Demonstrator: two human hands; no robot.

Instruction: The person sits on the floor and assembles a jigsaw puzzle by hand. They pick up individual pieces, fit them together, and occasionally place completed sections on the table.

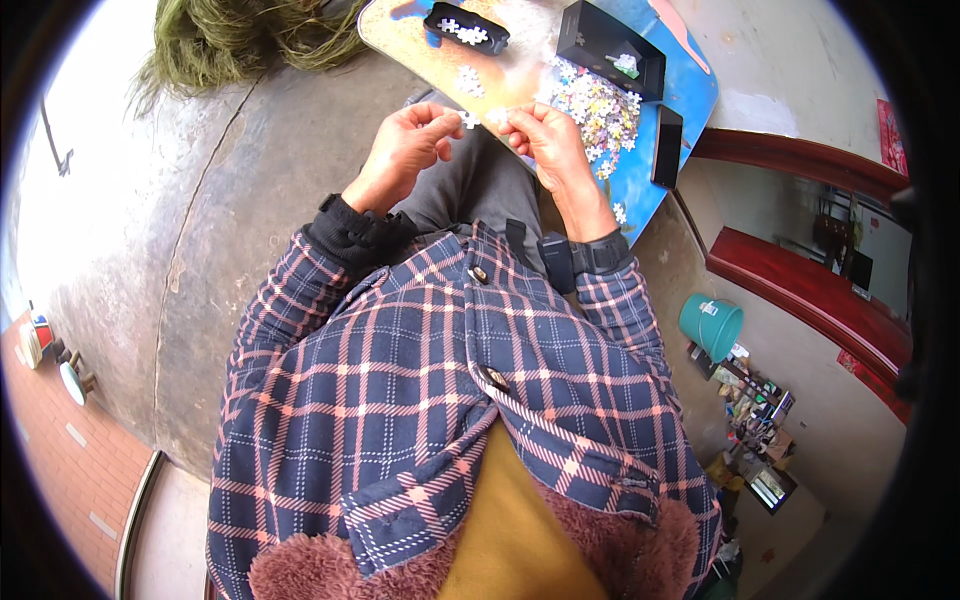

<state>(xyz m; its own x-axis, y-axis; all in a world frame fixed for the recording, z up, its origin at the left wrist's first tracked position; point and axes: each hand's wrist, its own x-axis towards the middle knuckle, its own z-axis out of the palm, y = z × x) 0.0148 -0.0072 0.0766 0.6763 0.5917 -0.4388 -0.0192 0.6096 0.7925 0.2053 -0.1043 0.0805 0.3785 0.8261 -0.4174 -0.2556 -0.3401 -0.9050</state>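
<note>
I can't read any writing from here; the pale patch (709, 308) on the teal bucket (714, 334) is too small.

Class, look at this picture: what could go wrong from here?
The left hand pinches one white puzzle piece and the right hand another, near the table edge; either might slip off.
The right sleeve might brush away the stray pieces beside it.
The black slab, near the edge, might be knocked down.
</note>
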